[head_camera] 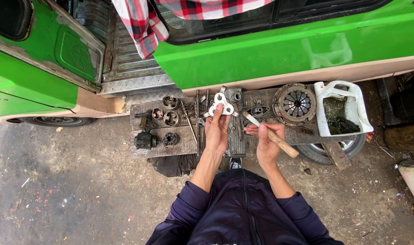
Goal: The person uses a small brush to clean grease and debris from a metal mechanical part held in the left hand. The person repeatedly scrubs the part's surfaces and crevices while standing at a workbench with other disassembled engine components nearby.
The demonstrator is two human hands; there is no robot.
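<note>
- Head view, centre of the frame: the left hand (217, 131) reaches out over the bench (182, 144), its grip closed on a pale three-armed metal part (221, 105), which sits at the fingertips, just above the middle of the picture.
- The three-armed metal part is light grey, with rounded lobes and dark holes at the arms; it stands out against the dark, oily pieces under it.
- Just right of it, the right hand (267, 144) has its grip wrapped around a wooden-handled tool (271, 135); the handle sticks out toward the lower right, and the pale tip points up-left toward the three-armed part, near it but apart.
- At the right of the frame a cut-open white plastic jug (342, 108) holds dark, greasy matter.
- Left of the jug, a round clutch plate (294, 104) lies on the bench.
- At the left of the bench lie several pistons (171, 118) and a small dark gear (170, 139).
- A green vehicle (279, 50) fills the top of the frame.
</note>
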